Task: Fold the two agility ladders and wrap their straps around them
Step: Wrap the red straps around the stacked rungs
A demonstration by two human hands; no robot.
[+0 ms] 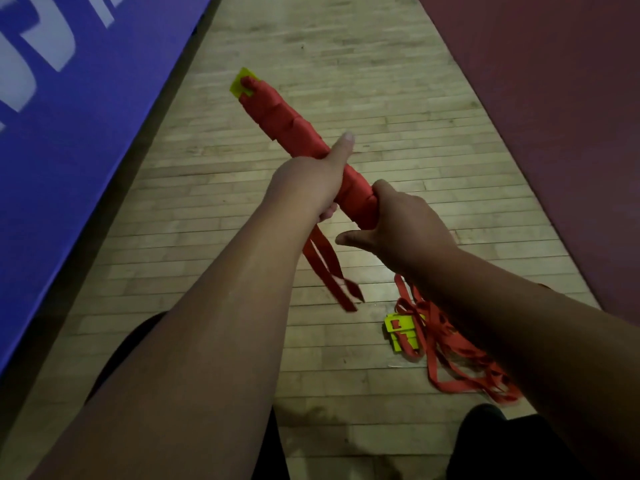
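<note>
A folded agility ladder (280,116), bound in red strap with a yellow rung end showing at its far tip, is held out in front of me above the floor. My left hand (311,181) grips the bundle near its middle, thumb laid along the top. My right hand (398,220) grips its near end, thumb pointing left. Two loose red strap ends (329,271) hang below the bundle. The second ladder (403,332) lies on the floor at lower right, yellow rungs stacked, with its red straps (460,362) in a loose tangle partly hidden by my right forearm.
Wooden plank floor (346,64) runs ahead. A blue mat with white lettering (69,133) borders it on the left, a dark red mat (554,116) on the right. My dark-clothed legs (485,445) show at the bottom edge.
</note>
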